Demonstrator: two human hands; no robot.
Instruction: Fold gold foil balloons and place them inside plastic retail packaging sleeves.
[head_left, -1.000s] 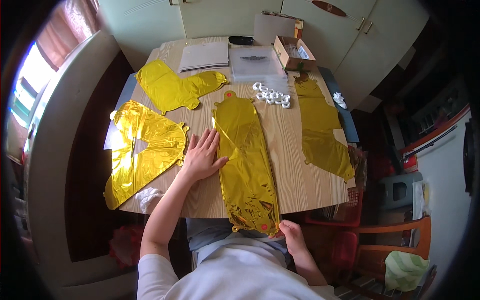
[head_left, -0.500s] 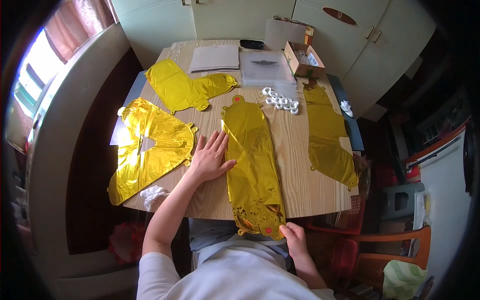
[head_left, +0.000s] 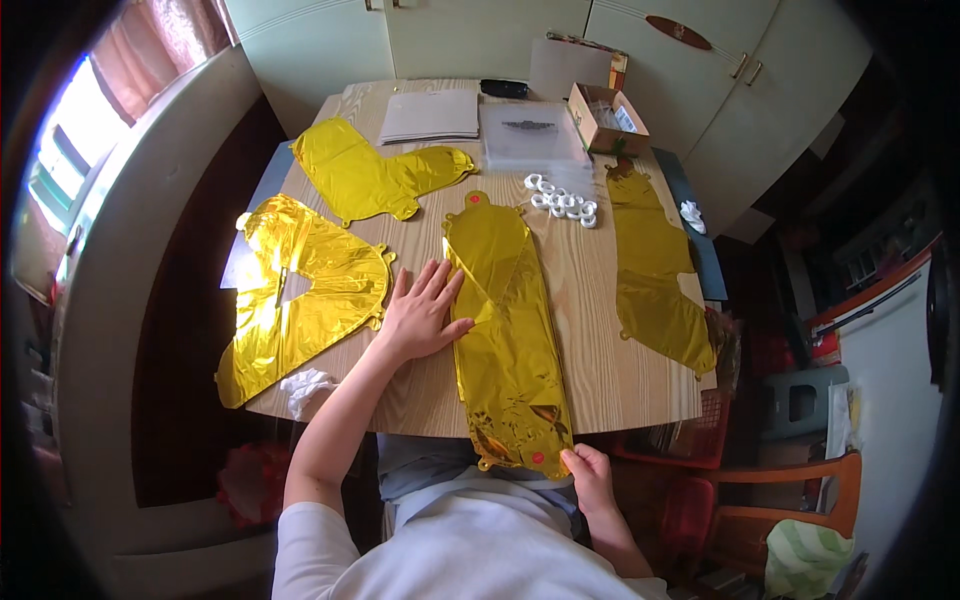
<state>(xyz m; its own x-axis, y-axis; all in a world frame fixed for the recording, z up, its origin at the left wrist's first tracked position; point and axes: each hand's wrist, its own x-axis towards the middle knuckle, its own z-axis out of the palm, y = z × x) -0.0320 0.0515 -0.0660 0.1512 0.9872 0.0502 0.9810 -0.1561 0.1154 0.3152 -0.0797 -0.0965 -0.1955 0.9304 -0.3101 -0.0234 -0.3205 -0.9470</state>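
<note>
A long gold foil balloon [head_left: 505,330] lies flat on the table [head_left: 600,340]; it is pressed down by the left hand [head_left: 420,315], fingers spread; its near end seems pinched by the right hand [head_left: 590,475]; smoothing is likely in hand; a steady hold is needed next.

Single head-worn fisheye view, steeply downward from above the wooden table [head_left: 585,330], near edge close below.
</note>
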